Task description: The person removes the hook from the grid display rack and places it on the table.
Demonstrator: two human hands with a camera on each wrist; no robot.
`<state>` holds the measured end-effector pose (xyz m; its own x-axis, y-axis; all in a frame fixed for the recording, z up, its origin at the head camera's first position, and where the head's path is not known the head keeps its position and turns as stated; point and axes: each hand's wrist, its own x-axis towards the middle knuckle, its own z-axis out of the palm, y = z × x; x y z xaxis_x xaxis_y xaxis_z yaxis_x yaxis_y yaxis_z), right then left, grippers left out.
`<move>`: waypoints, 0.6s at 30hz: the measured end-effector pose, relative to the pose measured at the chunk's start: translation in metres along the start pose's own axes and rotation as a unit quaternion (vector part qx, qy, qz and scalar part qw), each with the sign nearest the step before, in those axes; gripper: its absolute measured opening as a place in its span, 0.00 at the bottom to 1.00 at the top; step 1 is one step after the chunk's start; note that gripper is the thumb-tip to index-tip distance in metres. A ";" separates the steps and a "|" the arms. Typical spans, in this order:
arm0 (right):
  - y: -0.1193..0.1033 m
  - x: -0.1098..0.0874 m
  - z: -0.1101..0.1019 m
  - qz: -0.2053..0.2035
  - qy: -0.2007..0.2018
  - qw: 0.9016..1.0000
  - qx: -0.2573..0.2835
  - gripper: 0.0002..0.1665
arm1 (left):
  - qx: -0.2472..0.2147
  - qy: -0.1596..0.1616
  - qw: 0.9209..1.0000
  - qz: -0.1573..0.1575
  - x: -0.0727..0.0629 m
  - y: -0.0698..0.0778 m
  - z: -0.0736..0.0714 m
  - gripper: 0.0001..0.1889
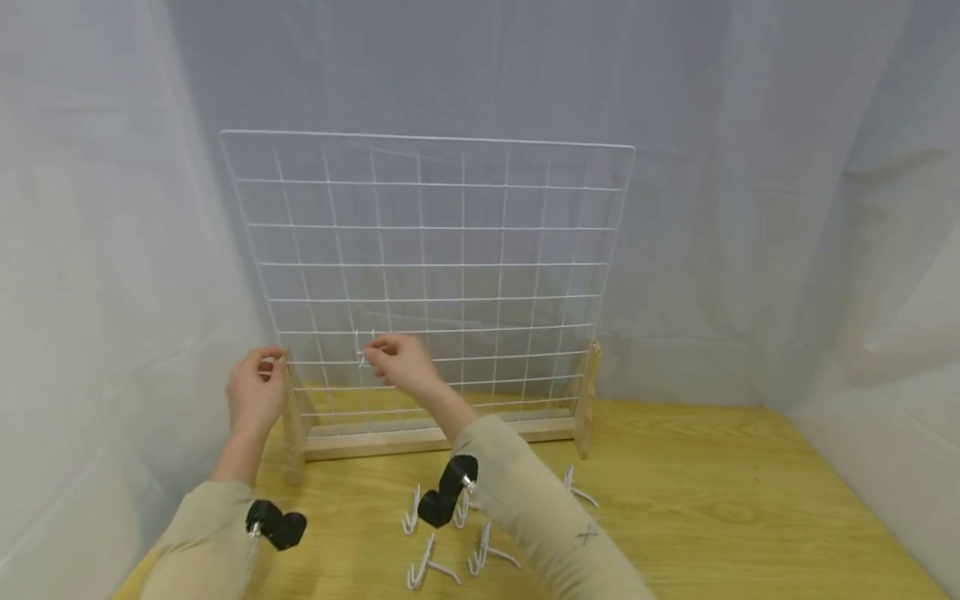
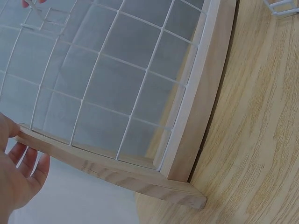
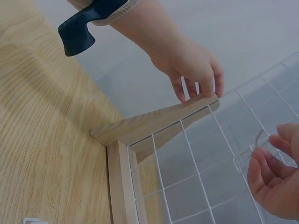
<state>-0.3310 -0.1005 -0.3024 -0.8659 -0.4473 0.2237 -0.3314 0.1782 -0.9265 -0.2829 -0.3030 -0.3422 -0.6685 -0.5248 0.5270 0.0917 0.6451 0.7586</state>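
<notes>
A white wire grid (image 1: pixel 427 138) stands upright in a wooden stand. My left hand (image 1: pixel 255 392) grips the upper end of the stand's left post (image 2: pixel 117 175), thumb on one side and fingers on the other. In front of the grid's lower left part, my right hand (image 1: pixel 405 362) pinches a white wire hook (image 2: pixel 44 19) by its arm. The hook's back frame overlaps the grid wires in the left wrist view. Fingers partly cover the hook in the right wrist view, where its curved tip (image 3: pixel 258 136) shows above the fingertips.
Several loose white hooks (image 1: pixel 430 567) lie on the wood-grain table (image 1: pixel 712 483) in front of the stand, some partly behind the right forearm. The stand's base bar (image 1: pixel 375 445) runs between its two posts. Pale sheets (image 1: pixel 75 250) hang at the back and sides.
</notes>
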 end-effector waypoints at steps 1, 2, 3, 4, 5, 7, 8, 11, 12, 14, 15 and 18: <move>0.000 0.001 0.001 0.000 0.000 1.000 0.001 0.15 | -0.002 0.001 1.000 0.001 0.000 0.000 0.001 0.12; 0.000 0.001 0.001 0.001 0.000 1.000 0.002 0.15 | -0.001 0.001 1.000 0.002 0.000 -0.001 0.001 0.12; 0.000 0.001 0.002 0.002 0.001 1.000 0.003 0.16 | 0.000 0.002 1.000 0.001 0.000 -0.001 0.000 0.12; 0.000 0.002 0.002 0.005 0.001 1.000 0.006 0.16 | 0.001 0.002 1.000 0.001 0.000 -0.001 0.000 0.12; 0.000 0.003 0.003 0.009 0.003 1.000 0.011 0.16 | 0.002 0.002 1.000 0.000 0.000 -0.002 0.000 0.12; 0.000 0.004 0.004 0.016 0.005 1.000 0.021 0.16 | 0.007 0.003 1.000 -0.003 -0.001 -0.002 -0.002 0.12; 0.000 0.005 0.005 0.020 0.006 0.999 0.025 0.16 | 0.009 0.002 1.000 -0.005 -0.001 -0.002 -0.003 0.12; 0.001 0.007 0.007 0.029 0.008 0.999 0.039 0.15 | 0.013 0.001 1.000 -0.008 -0.001 -0.002 -0.006 0.12; 0.001 0.007 0.007 0.031 0.009 0.999 0.041 0.15 | 0.013 -0.001 1.000 -0.010 -0.001 -0.002 -0.006 0.12; 0.001 0.008 0.008 0.033 0.010 0.998 0.044 0.15 | 0.013 -0.005 1.000 -0.010 -0.001 -0.002 -0.007 0.12; 0.000 0.008 0.009 0.034 0.011 0.998 0.044 0.15 | 0.014 -0.006 1.000 -0.010 -0.001 -0.002 -0.008 0.12; -0.003 0.009 0.011 0.033 0.008 0.998 0.044 0.14 | 0.017 -0.005 1.000 -0.011 0.000 -0.002 -0.009 0.12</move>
<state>-0.3339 -0.1143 -0.3011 -0.8907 -0.4237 0.1647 -0.2390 0.1284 -0.9625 -0.2761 -0.3097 -0.3406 -0.6768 -0.5347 0.5061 0.0515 0.6513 0.7571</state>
